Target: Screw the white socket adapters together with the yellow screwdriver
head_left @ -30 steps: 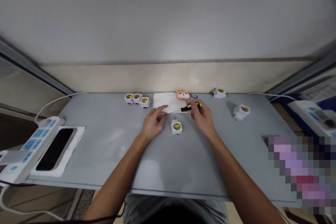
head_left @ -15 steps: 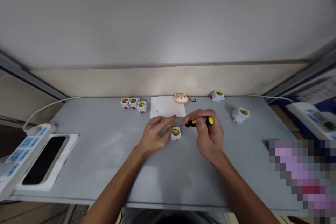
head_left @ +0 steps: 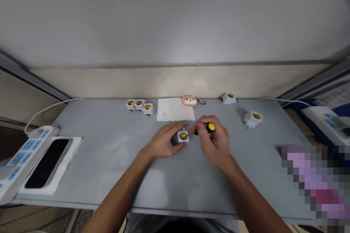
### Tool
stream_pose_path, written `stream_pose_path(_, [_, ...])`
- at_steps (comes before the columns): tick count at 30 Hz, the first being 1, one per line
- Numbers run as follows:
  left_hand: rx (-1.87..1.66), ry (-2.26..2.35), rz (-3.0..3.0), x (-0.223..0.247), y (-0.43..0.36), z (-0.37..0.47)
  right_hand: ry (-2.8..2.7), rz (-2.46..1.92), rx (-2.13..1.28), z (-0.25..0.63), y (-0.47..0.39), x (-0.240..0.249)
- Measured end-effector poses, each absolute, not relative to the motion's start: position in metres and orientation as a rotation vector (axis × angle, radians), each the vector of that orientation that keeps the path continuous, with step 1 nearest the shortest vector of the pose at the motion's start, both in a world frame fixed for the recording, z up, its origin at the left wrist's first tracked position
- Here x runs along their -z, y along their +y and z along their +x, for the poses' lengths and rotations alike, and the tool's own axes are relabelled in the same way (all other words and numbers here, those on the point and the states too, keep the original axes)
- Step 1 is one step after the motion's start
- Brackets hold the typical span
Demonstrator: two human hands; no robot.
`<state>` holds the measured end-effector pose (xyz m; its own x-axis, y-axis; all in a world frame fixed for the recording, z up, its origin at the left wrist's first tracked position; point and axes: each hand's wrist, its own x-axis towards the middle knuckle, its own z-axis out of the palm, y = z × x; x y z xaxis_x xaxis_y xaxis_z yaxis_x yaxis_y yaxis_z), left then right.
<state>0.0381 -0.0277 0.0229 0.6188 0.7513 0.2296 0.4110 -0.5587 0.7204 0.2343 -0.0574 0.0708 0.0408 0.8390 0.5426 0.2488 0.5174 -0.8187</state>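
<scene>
I hold a socket point(head_left: 183, 137) in the left hand point(head_left: 162, 142), just in front of the paper point(head_left: 175, 113); the right hand point(head_left: 214, 138) grips a screwdriver point(head_left: 210, 127), tip at the socket's yellow cup point(head_left: 183, 135). The paper bears a dark speck point(head_left: 164, 114) and, far right, an orange case point(head_left: 189, 101).

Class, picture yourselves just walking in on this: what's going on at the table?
A person is working on a small white socket at a gray table. The left hand has its thumb and fingers around the socket, while the right hand grips a yellow-and-black screwdriver, its shaft pointing at the socket's gold-lined opening. Whether the tip touches anything inside is too small to tell. Three similar sockets sit together left of a white sheet.
</scene>
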Motion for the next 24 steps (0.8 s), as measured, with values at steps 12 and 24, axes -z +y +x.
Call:
stream_pose_path(12, [-0.77,0.884,2.269,-0.024,-0.028,0.041,-1.531,-1.048,-0.586,0.232,-0.055,-0.067])
stream_pose_path(24, [-0.761,0.901,2.316,-0.013,-0.032,0.044,-1.648,-0.979,-0.538,0.232,-0.059,-0.068])
